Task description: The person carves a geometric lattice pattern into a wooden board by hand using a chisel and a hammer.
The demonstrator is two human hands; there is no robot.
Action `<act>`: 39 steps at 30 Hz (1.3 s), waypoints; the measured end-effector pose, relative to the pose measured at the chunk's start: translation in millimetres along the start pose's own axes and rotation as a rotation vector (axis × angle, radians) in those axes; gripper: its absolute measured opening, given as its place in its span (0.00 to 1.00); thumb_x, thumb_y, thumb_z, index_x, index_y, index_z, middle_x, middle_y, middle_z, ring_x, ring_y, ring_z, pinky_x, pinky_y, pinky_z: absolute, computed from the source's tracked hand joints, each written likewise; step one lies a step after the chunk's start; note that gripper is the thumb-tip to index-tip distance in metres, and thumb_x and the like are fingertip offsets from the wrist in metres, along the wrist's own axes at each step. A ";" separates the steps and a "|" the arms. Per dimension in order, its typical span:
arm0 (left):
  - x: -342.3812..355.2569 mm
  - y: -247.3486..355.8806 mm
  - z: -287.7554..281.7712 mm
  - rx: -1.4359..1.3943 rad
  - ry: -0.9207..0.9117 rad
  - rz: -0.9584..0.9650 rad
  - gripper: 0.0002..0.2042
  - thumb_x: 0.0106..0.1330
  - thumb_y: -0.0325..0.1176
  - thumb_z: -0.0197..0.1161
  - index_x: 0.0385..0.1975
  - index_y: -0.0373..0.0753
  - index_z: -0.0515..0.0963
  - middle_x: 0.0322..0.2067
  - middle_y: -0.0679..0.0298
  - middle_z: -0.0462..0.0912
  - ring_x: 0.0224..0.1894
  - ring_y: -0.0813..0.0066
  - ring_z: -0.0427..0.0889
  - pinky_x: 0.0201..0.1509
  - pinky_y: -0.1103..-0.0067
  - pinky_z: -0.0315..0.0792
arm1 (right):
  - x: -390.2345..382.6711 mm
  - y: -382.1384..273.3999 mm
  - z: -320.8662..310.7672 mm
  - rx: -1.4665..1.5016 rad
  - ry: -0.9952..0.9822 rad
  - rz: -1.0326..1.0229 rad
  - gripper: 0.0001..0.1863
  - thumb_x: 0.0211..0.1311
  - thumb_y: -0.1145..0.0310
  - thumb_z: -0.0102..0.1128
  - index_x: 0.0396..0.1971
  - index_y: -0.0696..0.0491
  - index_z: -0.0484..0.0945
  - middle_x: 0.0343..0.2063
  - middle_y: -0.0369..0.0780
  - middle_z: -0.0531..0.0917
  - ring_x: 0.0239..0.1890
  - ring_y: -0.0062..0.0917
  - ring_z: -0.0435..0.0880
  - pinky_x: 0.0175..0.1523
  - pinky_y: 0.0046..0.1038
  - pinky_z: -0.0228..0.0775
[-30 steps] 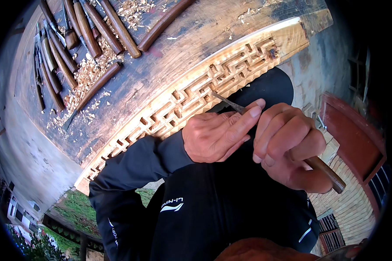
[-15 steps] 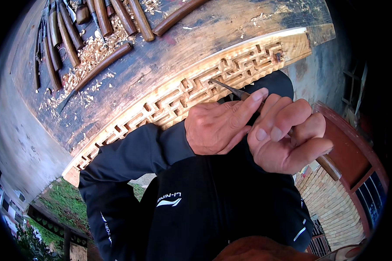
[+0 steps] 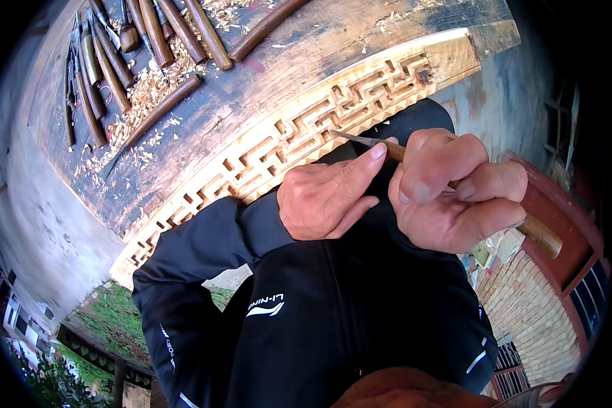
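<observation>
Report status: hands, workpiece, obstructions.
Right hand: grip closed on chisel. Left hand: at its shaft. Tip at carved board. Other tools, shavings on bench, away from tip.

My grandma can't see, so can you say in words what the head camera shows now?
A person's right hand holds a carving tool, its tip at a wooden board carved with blocky grooves; the left hand is close beside the blade. Beyond, other tools and wood shavings lie on a worn table.

2 bare hands [image 3: 323,200] [image 3: 449,194] close together
</observation>
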State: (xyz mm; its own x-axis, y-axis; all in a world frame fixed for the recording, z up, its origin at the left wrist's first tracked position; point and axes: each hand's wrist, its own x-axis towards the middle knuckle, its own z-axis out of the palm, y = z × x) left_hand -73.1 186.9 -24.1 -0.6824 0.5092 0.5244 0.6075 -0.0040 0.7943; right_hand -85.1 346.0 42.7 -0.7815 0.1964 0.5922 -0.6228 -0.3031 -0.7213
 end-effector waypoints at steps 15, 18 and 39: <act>2.2 -2.6 -2.9 0.024 0.094 -0.080 0.42 0.59 0.27 0.77 0.75 0.24 0.67 0.46 0.49 0.91 0.38 0.54 0.93 0.39 0.71 0.84 | -3.8 3.1 14.8 -0.055 -0.016 0.137 0.27 0.89 0.42 0.26 0.33 0.47 0.61 0.27 0.42 0.75 0.18 0.23 0.68 0.30 0.24 0.63; 1.7 -3.6 -2.1 0.020 0.104 -0.077 0.42 0.58 0.27 0.77 0.75 0.24 0.67 0.48 0.49 0.91 0.38 0.55 0.94 0.39 0.71 0.84 | -3.0 2.5 15.9 -0.079 -0.017 0.150 0.27 0.89 0.43 0.26 0.33 0.47 0.61 0.27 0.42 0.76 0.18 0.23 0.68 0.30 0.24 0.64; -7.8 -6.9 -1.0 0.108 0.237 -0.097 0.33 0.57 0.33 0.74 0.65 0.26 0.80 0.21 0.64 0.81 0.18 0.71 0.80 0.22 0.75 0.69 | -4.8 32.6 47.8 0.012 -0.053 -0.014 0.27 0.90 0.47 0.33 0.33 0.53 0.59 0.24 0.48 0.79 0.13 0.20 0.68 0.18 0.22 0.62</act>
State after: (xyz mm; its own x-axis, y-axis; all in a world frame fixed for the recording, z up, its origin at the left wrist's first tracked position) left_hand -72.4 182.1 -33.3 -0.8081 0.2869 0.5144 0.5654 0.1330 0.8140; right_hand -99.8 290.7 33.5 -0.7691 0.1510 0.6210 -0.6332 -0.3122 -0.7083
